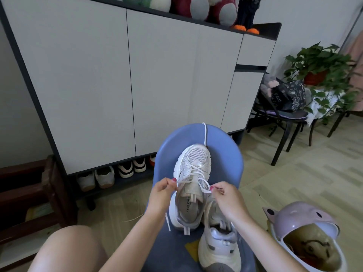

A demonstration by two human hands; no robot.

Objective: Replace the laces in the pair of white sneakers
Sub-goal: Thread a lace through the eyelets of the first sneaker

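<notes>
Landmark: blue chair point(233, 163).
Laced sneaker point(193, 173): set on the chair seat, toe pointed away.
Lace point(202, 182): threaded through that sneaker.
Left hand point(161, 193): lace end pinched at the sneaker's left side.
Right hand point(227, 197): other lace end pinched at its right.
Second sneaker point(220, 246): laid on the seat, nearer the viewer.

Two white sneakers point(193, 185) are counted on one blue chair point(233, 163), and two hands, the left hand point(162, 193) and the right hand point(227, 201), are seen at the laces. One loose lace point(204, 133) is counted on the seat. Four shoes point(115, 173) are seen under one cabinet point(82, 75), with a fifth partly hidden. One potted plant point(322, 63) and one pink bin point(302, 220) are counted.
</notes>
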